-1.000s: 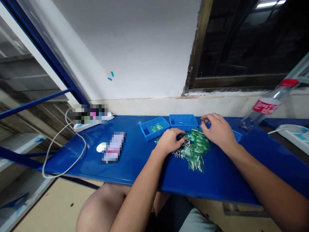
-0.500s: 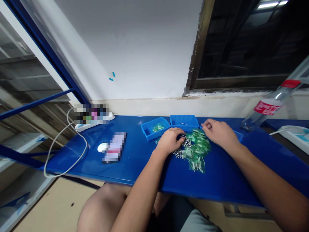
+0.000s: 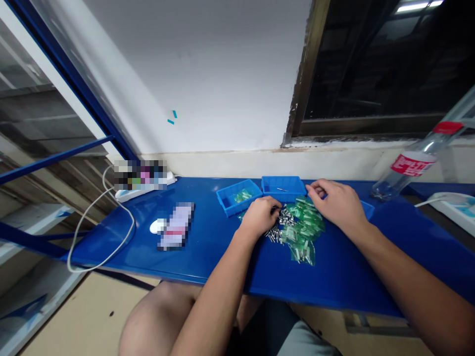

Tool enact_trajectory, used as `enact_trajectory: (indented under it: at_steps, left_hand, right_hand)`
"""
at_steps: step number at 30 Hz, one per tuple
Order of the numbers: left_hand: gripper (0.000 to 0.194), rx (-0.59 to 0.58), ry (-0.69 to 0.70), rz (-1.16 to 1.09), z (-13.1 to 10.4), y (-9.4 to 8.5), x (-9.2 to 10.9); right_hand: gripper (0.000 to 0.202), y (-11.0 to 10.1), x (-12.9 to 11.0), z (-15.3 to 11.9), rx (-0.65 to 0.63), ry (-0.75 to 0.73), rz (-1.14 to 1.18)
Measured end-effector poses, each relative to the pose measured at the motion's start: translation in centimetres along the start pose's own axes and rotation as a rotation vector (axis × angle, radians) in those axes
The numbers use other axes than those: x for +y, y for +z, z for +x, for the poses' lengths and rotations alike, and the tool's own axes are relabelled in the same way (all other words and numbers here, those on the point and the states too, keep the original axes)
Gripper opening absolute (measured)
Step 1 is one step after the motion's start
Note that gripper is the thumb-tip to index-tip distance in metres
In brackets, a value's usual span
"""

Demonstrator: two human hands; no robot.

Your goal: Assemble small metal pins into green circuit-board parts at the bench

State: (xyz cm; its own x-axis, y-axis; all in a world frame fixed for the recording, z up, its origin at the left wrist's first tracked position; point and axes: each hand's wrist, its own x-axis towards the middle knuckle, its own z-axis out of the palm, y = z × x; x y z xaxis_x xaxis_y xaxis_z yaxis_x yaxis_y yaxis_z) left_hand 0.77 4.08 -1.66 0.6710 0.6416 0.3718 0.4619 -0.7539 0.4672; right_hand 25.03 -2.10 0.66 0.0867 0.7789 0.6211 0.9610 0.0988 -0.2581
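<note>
Left hand (image 3: 261,216) is curled narrow over the left side of a heap of small silvery metal pins (image 3: 275,234); can't tell if it grips any; right hand (image 3: 337,203) has thumb and fingers drawn close together, just right of the far end of a pile of green-tinted clear plastic bags (image 3: 304,222); can't tell if it holds anything; pins and bags lie touching on the glossy blue table (image 3: 208,254), near two open blue plastic trays, left (image 3: 233,210) and far-middle (image 3: 291,194); likely risks: loose pins rolling or scattering if the left fingers rake too hard; slippery bags sliding over pins if a wrist brushes them; hard to make out: left fingertips, hidden by the hand; third blue plastic tray (image 3: 367,209), mostly behind the right hand; pale rectangular item (image 3: 176,226) at left, pixelated.
</note>
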Motion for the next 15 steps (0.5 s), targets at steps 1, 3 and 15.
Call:
enact_trajectory:
  at_steps: [1,3,15]
  left_hand:
    - [0.024,0.005,-0.006,0.002,0.01,-0.03,0.02]
    - [0.023,0.014,-0.014,0.003,0.05,-0.05,0.03]
    - [0.028,0.023,-0.003,-0.062,0.24,0.07,0.12]
  right_hand:
    - [0.023,0.12,-0.07,-0.01,0.014,-0.021,0.02]
    - [0.023,0.32,-0.25,-0.06,0.026,-0.055,0.049]
    - [0.022,0.9,-0.98,-0.43,-0.01,-0.13,0.132]
